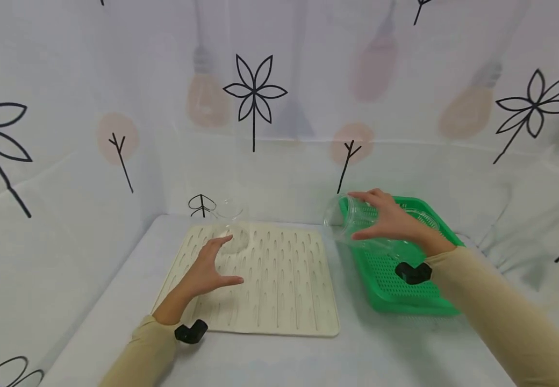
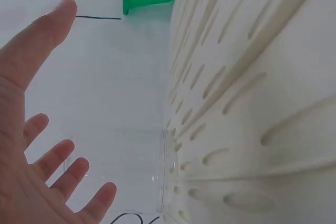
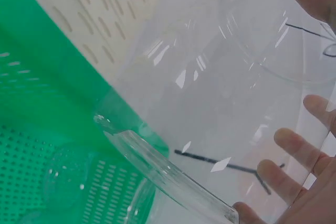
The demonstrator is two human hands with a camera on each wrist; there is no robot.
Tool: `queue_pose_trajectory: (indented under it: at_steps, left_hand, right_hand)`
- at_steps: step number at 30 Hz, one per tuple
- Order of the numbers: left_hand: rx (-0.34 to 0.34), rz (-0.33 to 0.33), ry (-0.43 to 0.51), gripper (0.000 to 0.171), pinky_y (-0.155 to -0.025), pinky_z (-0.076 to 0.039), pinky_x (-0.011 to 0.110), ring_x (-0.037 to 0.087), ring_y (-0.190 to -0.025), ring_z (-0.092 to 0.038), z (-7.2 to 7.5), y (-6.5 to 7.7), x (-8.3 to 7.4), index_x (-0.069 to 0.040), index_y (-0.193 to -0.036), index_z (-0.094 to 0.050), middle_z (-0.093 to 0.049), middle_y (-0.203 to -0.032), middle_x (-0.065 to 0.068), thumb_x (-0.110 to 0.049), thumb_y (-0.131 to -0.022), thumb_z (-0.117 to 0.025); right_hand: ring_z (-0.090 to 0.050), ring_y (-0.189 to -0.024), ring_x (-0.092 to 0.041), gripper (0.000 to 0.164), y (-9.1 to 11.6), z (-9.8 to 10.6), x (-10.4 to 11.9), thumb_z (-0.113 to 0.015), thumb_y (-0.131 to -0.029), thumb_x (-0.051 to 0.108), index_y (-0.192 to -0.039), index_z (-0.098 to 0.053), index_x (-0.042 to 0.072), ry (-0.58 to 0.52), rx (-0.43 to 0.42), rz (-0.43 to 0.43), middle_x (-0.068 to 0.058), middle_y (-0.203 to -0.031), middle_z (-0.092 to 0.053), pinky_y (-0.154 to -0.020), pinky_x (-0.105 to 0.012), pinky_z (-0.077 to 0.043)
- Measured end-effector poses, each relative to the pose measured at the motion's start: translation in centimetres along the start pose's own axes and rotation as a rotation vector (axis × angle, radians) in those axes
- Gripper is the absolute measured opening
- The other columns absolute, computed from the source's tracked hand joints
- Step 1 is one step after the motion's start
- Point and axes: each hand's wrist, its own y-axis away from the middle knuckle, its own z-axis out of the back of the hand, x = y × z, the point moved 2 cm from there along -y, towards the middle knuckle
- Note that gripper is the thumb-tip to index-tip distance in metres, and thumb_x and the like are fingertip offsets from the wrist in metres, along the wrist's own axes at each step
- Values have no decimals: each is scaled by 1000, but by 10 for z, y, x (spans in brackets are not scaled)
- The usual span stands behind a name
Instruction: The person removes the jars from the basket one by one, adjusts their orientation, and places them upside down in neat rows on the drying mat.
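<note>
My right hand (image 1: 388, 217) grips a large clear cylindrical container (image 1: 344, 220), thumb on one side and fingers spread round the other. The container is tilted on its side over the left edge of the green basket (image 1: 381, 301). Its thick clear rim (image 3: 173, 174) shows in the right wrist view. Another clear container (image 1: 231, 236) stands upright at the back left of the cream ridged drying mat (image 1: 279, 290). Close in front of it, my left hand (image 1: 207, 271) is open above the mat, thumb and fingers wide apart, holding nothing.
More clear vessels (image 1: 424, 217) lie in the basket, which has perforated sides and floor. Mat and basket stand on a white-covered table (image 1: 308, 360). A white curtain (image 1: 299, 177) with printed flowers and bulbs hangs behind and at both sides.
</note>
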Motion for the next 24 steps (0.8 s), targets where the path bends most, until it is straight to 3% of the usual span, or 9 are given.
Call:
queue_pose_trajectory:
  at_steps: [13, 24]
  left_hand:
    - [22, -53, 83, 99, -95, -36, 56, 31, -129, -32, -26, -22, -30, -21, -145, -30, -30, -144, 6, -44, -65, -83]
    - [6, -122, 104, 99, -97, -36, 52, 26, -128, -33, -36, -36, -56, -22, -146, -29, -31, -143, 4, -42, -65, -83]
  right_hand:
    - [-36, -114, -37, 93, -12, -17, 14, -84, -65, 39, -142, -39, 12, 48, -11, 45, -19, -130, -39, -84, -58, -39]
    - [-34, -113, -37, 93, -21, -32, 32, -84, -64, 41, -141, -41, 12, 20, 20, 106, -18, -128, -38, -84, -56, -35]
